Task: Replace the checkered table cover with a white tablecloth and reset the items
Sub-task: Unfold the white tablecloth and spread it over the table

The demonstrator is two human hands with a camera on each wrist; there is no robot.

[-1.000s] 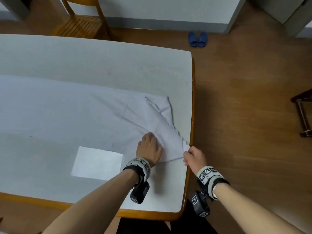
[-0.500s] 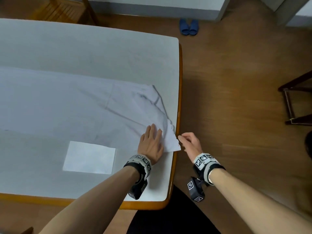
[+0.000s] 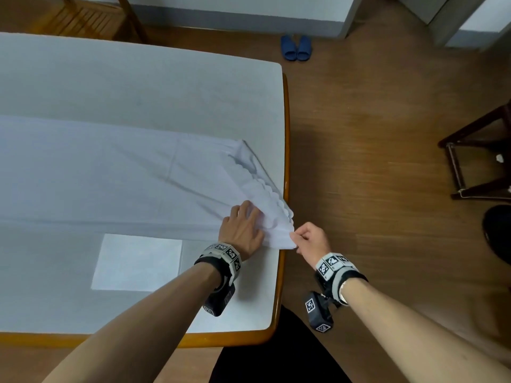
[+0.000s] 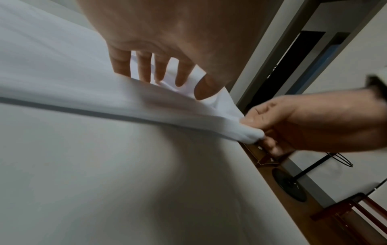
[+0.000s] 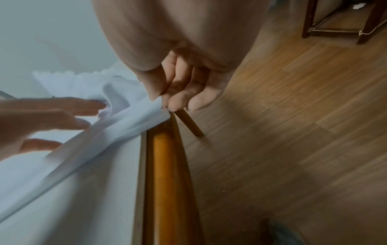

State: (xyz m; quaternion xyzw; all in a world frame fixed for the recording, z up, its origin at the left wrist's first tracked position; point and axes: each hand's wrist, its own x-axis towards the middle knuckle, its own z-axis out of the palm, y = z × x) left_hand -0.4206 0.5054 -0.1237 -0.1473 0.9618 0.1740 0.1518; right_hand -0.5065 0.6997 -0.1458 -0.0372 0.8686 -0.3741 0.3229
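Note:
A white tablecloth [image 3: 110, 175] lies partly folded across the white-topped table [image 3: 138, 92], and its scalloped end fans out near the right edge. My left hand [image 3: 250, 214] presses on the cloth with straight fingers, the fingertips hidden under a fold in the head view. In the left wrist view the left hand [image 4: 167, 73] reaches down into the tablecloth [image 4: 62, 82]. My right hand [image 3: 297, 239] pinches the cloth's near corner just past the table edge. The right wrist view shows that right hand [image 5: 165, 99] pinching the tablecloth [image 5: 83, 149]. No checkered cover is in view.
A flat white square [image 3: 137, 262] lies on the table near the front edge. The table has an orange wooden rim [image 3: 286, 134]. On the wood floor are blue slippers [image 3: 296, 48], a wooden chair [image 3: 91, 17] behind the table and a dark wooden frame [image 3: 475, 161] at the right.
The cloth's end has opened out and its scalloped edge now fans toward the table edge. My left fingers have slid under a fold. My right hand has taken the corner in a pinch.

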